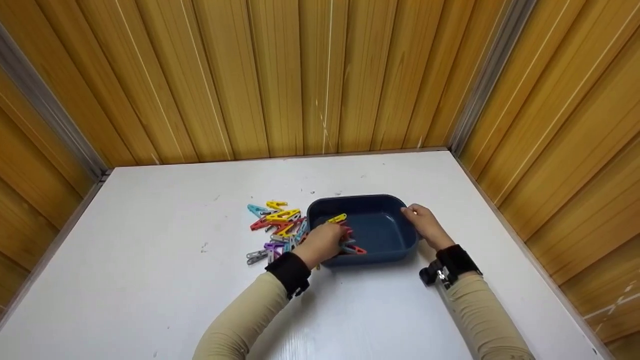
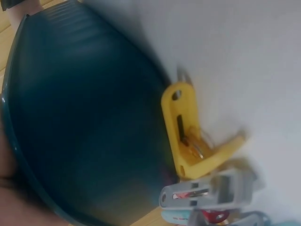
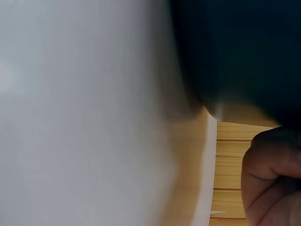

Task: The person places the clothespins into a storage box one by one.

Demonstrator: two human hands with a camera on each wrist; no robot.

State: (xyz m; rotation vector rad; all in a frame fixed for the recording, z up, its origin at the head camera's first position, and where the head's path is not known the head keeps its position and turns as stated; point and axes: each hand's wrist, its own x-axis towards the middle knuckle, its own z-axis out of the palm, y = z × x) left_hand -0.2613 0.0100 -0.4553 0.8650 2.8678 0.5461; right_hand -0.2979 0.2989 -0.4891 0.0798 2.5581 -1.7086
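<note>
A dark blue rectangular bin (image 1: 382,257) sits on the white table. Over its left side is my left hand (image 1: 325,242), its curled fingers holding a bunch of clothespins (image 1: 356,249); yellow, red and grey ones stick out past the fingers. At the right end, my right hand (image 1: 422,222) grips the bin's rim; in the right wrist view its fingers (image 3: 268,165) are bent at the edge. Left of the bin lies a loose pile of clothespins (image 1: 282,216) in several colours. The left wrist view shows a yellow clothespin (image 2: 181,132) and a grey clothespin (image 2: 207,192) outside the bin wall.
The white table (image 1: 165,250) extends around the bin and pile. Wood-patterned panel walls (image 1: 280,75) stand behind it and at both sides. Black straps with small cameras (image 1: 290,275) circle both wrists.
</note>
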